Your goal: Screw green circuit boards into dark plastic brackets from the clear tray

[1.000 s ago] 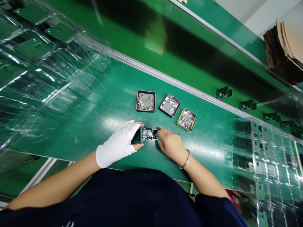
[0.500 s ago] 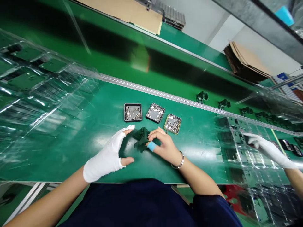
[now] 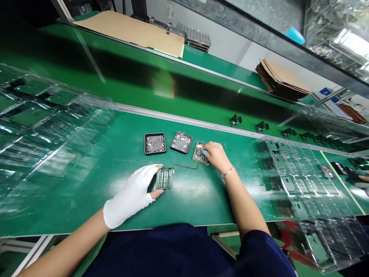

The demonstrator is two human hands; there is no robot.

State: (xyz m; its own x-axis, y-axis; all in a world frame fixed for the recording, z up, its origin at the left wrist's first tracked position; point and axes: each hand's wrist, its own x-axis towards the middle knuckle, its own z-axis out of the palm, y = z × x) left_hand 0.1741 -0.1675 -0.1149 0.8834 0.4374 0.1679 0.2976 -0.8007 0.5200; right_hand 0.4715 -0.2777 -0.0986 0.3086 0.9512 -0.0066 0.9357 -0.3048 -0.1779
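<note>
My left hand point(image 3: 135, 192), in a white glove with bare thumb and fingertip, grips a small green slotted plastic part point(image 3: 165, 179) by its edges on the green bench. My right hand point(image 3: 215, 154), bare with a blue wrap on one digit, reaches into the rightmost small tray point(image 3: 197, 158) of tiny shiny metal parts. Its fingers are pressed together; what they pinch, if anything, is hidden. Two more small trays, a dark left one point(image 3: 146, 149) and a middle one point(image 3: 188, 139), hold similar tiny pieces. An L-shaped hex key point(image 3: 186, 166) lies between the hands.
Clear plastic trays point(image 3: 95, 127) with green parts are stacked at left, and another clear tray point(image 3: 314, 184) stands at right. Several green assemblies point(image 3: 235, 120) line the strip behind the metal rail point(image 3: 173, 120). At the far right edge a co-worker's hand point(image 3: 361, 184) shows.
My right hand has left the green part and moved up and right to the rightmost tray. My left hand has closed on the part, which is turned. The co-worker's gloved hand has withdrawn rightward.
</note>
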